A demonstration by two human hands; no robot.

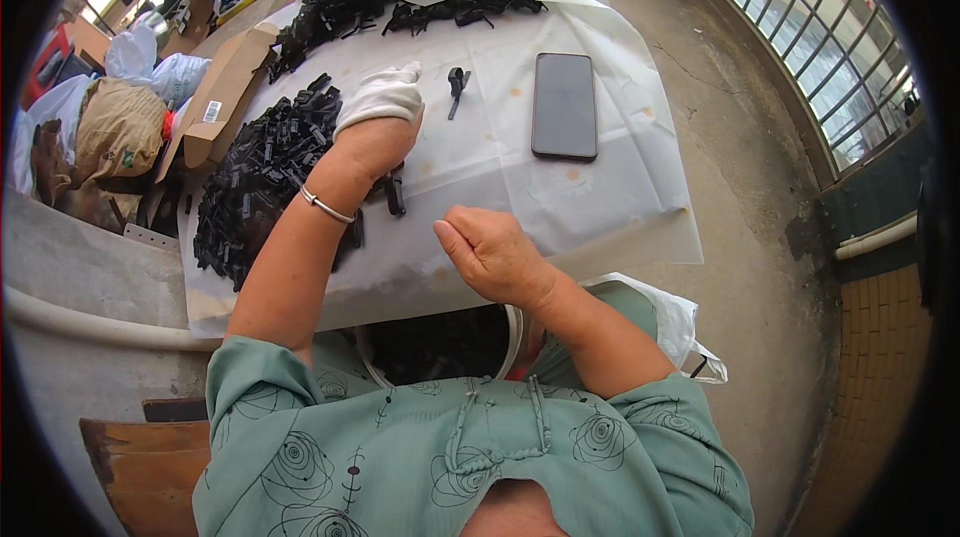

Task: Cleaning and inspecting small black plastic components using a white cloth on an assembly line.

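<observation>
My left hand (383, 100), in a white glove with the thumb bare, is over the table beside a big heap of small black plastic parts (245, 182). Its fingers are bent together; what they hold, if anything, is hidden. Nearer the table's front edge, my right hand (490, 252) is bare and closed in a fist, its inside out of sight. A few black pieces (396, 195) lie under my left wrist. One separate black part with a thin strip (457, 94) rests to the right of the glove. More black parts (465, 5) form a band at the far side.
A dark-screened phone (564, 107) lies on the right of the white table cover (640, 177). Below the front edge stands a round tub (514, 342) with dark contents. An open cardboard box (225, 87) and bags (120, 127) crowd the left. A barred railing (810, 27) is at the far right.
</observation>
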